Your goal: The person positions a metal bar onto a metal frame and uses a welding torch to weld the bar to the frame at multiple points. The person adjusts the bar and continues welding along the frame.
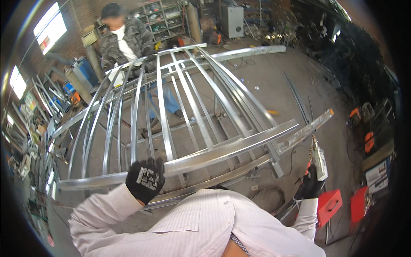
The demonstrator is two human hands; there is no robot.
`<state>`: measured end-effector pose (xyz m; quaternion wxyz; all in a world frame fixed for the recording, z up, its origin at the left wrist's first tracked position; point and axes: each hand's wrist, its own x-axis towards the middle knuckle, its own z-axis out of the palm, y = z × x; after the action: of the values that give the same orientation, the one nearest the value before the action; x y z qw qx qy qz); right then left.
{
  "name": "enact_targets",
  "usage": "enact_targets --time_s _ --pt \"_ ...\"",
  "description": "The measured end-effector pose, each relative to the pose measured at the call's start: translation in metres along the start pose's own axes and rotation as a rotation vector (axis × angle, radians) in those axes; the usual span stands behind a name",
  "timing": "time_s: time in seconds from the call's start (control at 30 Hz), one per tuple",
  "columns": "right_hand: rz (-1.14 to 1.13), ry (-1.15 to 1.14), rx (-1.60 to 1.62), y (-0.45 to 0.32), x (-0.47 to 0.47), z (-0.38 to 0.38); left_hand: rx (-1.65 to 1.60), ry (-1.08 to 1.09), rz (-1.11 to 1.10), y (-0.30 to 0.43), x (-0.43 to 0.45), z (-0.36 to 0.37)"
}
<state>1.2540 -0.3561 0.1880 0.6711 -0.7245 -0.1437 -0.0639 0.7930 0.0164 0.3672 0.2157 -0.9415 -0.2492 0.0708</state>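
My left hand, in a black glove bearing white print, is closed over the near rail of a shiny metal frame, left of its middle. Several parallel metal bars run away from this rail towards the far side. Low on the right, my right hand, also black-gloved, holds a tool that looks like a welding torch. It has a white body and a narrow copper-coloured nozzle tilted upward, apart from the frame. My fingers are partly hidden behind its body.
Across the frame, a person in a camouflage jacket stands with gloved hands at the far rail. A thick bar juts out on the right. Red metal boxes and a cable coil lie low right. Gas cylinders line the left.
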Motion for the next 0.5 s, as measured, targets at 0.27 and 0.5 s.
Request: enact_targets --time_s 0.27,0.5 --pt "0.301 -0.004 0.113 -0.007 -0.026 -0.013 -0.093 -0.262 0.016 0.035 -0.037 0.121" --pt "0.330 -0.070 0.064 -0.013 -0.023 0.014 -0.251 -0.254 0.004 0.071 -0.037 0.170"
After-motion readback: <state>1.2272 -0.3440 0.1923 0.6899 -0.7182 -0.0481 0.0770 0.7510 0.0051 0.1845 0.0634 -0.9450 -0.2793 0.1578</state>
